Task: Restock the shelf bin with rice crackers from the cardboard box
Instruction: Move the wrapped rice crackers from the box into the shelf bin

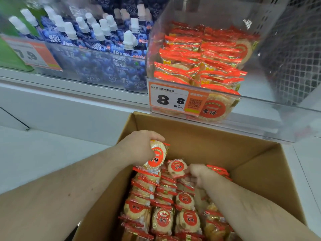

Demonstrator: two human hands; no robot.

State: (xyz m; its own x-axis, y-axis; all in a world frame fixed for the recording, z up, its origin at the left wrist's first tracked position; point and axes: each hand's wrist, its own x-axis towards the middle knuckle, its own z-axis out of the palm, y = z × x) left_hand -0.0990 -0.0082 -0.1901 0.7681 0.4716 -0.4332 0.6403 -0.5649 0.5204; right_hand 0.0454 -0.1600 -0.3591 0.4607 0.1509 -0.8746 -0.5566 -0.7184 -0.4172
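gripping round red-labelled rice cracker packs (157,158), both hands' fingers (192,170) curl over the cardboard box (251,153).

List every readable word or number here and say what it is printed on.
"8.8": price tag on the clear shelf bin; its other print and QR code are too small.
"7.9": price tag, upper left.
"50%": blueberry pouches.
"雪饼": rice cracker packets.
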